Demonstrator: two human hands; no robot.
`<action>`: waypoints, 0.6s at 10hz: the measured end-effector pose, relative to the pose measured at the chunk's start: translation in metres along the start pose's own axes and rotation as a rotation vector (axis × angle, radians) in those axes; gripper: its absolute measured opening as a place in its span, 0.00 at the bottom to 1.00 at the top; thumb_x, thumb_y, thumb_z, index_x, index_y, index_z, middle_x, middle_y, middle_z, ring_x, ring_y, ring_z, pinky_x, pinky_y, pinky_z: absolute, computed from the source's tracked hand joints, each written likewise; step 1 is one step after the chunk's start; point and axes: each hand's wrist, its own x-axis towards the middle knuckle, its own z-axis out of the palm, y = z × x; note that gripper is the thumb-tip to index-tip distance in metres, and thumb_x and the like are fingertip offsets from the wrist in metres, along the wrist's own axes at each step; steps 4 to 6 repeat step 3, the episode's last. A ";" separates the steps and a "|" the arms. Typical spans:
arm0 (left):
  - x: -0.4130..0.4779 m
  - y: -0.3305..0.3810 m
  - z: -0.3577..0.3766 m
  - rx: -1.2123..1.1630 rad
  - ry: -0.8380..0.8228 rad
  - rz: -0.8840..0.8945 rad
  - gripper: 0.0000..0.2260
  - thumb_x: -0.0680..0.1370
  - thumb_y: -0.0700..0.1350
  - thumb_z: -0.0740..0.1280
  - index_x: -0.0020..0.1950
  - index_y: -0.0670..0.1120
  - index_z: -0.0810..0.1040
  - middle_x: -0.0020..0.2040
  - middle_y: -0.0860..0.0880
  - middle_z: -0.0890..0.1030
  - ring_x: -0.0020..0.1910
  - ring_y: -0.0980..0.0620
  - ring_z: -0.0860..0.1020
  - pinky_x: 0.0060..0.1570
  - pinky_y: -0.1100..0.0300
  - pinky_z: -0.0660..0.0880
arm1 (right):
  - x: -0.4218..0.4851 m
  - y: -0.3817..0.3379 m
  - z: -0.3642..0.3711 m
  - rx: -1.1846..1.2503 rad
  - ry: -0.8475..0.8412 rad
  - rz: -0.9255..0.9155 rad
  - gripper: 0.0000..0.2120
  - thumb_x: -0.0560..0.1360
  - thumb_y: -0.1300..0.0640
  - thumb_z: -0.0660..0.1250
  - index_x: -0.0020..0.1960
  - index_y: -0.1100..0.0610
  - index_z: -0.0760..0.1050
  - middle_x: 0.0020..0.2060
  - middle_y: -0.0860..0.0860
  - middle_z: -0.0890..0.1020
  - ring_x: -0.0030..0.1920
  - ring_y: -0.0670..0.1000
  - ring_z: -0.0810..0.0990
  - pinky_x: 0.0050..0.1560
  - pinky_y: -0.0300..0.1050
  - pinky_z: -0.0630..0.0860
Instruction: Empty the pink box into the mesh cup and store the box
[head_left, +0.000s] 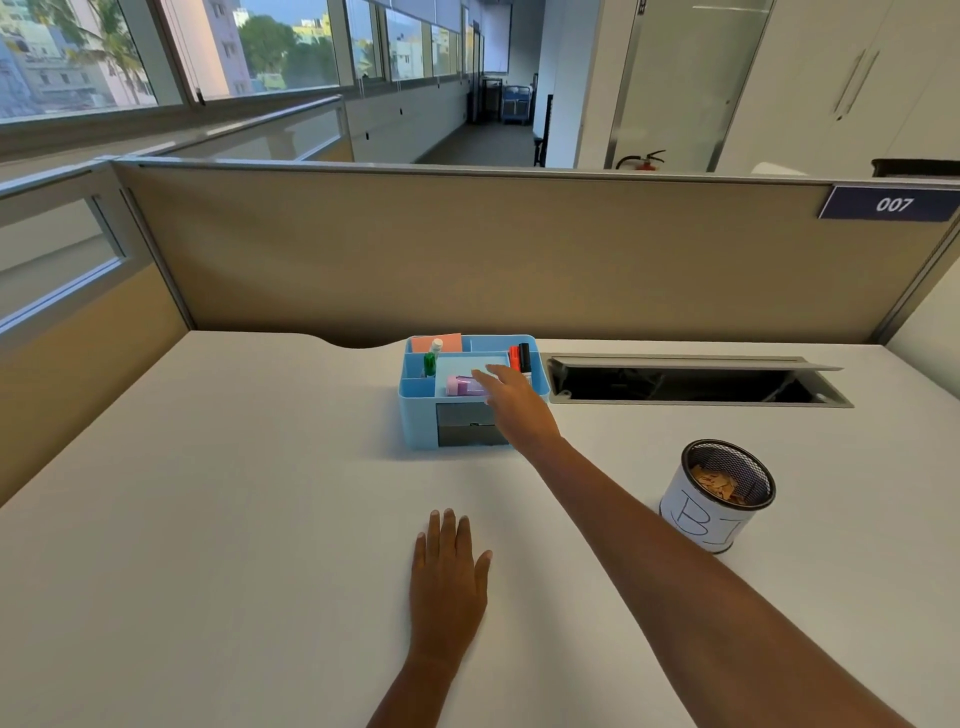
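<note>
Pink box (464, 385) lies in the middle tray of the blue organizer (415, 415) at the tabletop's (208, 519) far edge; our right hand (511, 397) reaches over it, fingers spread, grip released, touch unclear. Left hand (448, 577) rests flat and empty, palm down on the tabletop. Green bottle (431, 358) and markers (520, 357) stand in the organizer's side slots. Mesh cup (719, 499) sits well apart at right, tan pieces inside.
</note>
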 end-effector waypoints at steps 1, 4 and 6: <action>0.002 0.007 -0.003 -0.104 0.018 -0.024 0.27 0.81 0.52 0.45 0.55 0.38 0.80 0.57 0.39 0.81 0.57 0.41 0.79 0.53 0.48 0.78 | -0.018 0.002 -0.001 0.056 0.109 0.003 0.23 0.77 0.63 0.59 0.70 0.55 0.59 0.73 0.56 0.62 0.72 0.56 0.60 0.67 0.49 0.68; 0.000 0.015 0.010 -0.068 -0.071 0.020 0.40 0.69 0.62 0.21 0.74 0.46 0.46 0.77 0.44 0.49 0.76 0.46 0.48 0.75 0.54 0.45 | -0.081 0.025 0.007 0.175 0.231 0.166 0.21 0.78 0.57 0.58 0.69 0.56 0.61 0.72 0.56 0.63 0.73 0.55 0.60 0.69 0.48 0.65; 0.000 0.015 0.010 -0.068 -0.071 0.020 0.40 0.69 0.62 0.21 0.74 0.46 0.46 0.77 0.44 0.49 0.76 0.46 0.48 0.75 0.54 0.45 | -0.081 0.025 0.007 0.175 0.231 0.166 0.21 0.78 0.57 0.58 0.69 0.56 0.61 0.72 0.56 0.63 0.73 0.55 0.60 0.69 0.48 0.65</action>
